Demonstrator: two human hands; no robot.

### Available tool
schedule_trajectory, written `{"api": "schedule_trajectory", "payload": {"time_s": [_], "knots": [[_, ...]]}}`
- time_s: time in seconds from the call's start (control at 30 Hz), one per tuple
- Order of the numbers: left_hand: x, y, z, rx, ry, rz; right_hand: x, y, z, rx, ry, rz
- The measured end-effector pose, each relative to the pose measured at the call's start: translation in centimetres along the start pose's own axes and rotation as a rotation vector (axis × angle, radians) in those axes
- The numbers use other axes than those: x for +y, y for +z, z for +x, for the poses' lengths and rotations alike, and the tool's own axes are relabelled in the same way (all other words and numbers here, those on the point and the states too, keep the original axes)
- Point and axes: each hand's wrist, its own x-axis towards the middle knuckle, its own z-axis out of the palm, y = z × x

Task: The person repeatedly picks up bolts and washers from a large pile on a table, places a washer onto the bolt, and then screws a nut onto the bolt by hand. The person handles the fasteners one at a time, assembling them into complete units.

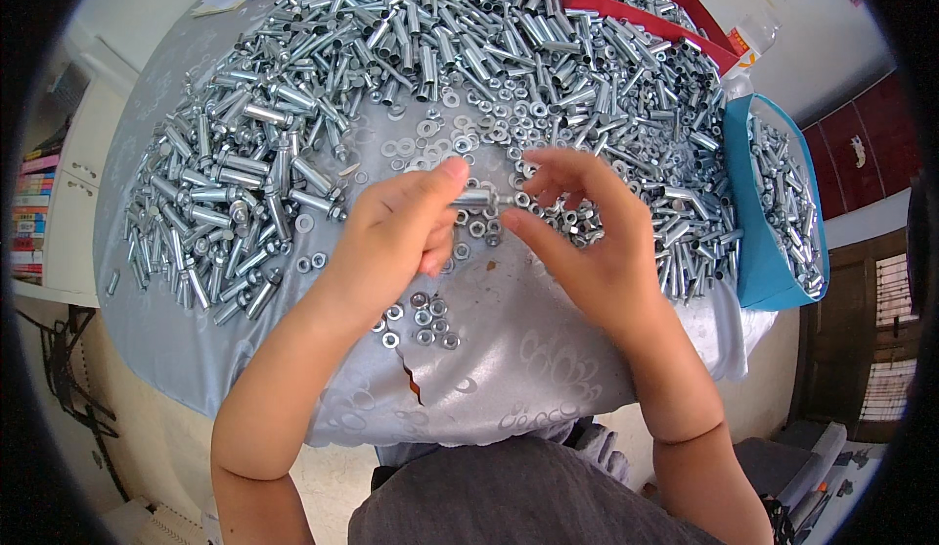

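My left hand (386,222) is closed around a silver sleeve anchor bolt (474,198), its threaded end pointing right. Close to that end, my right hand (611,237) has its thumb and fingers apart around the tip, with nothing visibly gripped. Beneath and beyond both hands lie loose washers (430,129) and hex nuts (477,228). A small group of nuts (424,317) rests on the cloth near my left wrist. To the left is a pile of anchor bolts fitted with nuts (240,193). Loose metal sleeves (421,36) are heaped at the far side.
A grey patterned tablecloth (548,379) covers the round table and has a tear near the front. A red box (719,46) of metal parts stands far right, with a plastic bottle (758,34) beside it. At the right edge sits a blue box (763,261) full of bolts.
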Motion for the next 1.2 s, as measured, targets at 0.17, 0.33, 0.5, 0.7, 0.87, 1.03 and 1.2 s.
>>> {"api": "schedule_trajectory", "payload": {"time_s": [0.17, 0.33, 0.5, 0.7, 0.87, 1.03, 1.2], "knots": [[0.1, 0.0, 0.3, 0.105, -0.019, -0.046, 1.8, 0.5, -0.3, -0.220, -0.101, -0.142], [-0.2, 0.1, 0.3, 0.074, -0.021, 0.036, 1.7, 1.5, -0.8, -0.258, -0.097, -0.232], [-0.1, 0.2, 0.3, 0.043, -0.032, 0.057, 1.9, 1.3, -0.6, -0.199, -0.099, -0.237], [-0.1, 0.1, 0.2, 0.064, -0.020, 0.048, 1.3, 0.6, -0.3, -0.096, 0.088, 0.001], [0.0, 0.3, 0.1, 0.092, -0.021, 0.064, 0.7, 0.5, -0.3, -0.063, 0.298, 0.355], [0.2, 0.5, 0.1, 0.087, -0.027, 0.049, 0.6, 0.4, -0.2, -0.139, 0.421, 0.671], [0.1, 0.1, 0.1, -0.021, -0.071, 0.017, 0.1, 0.0, 0.1, -0.190, 0.520, 0.840]]}}
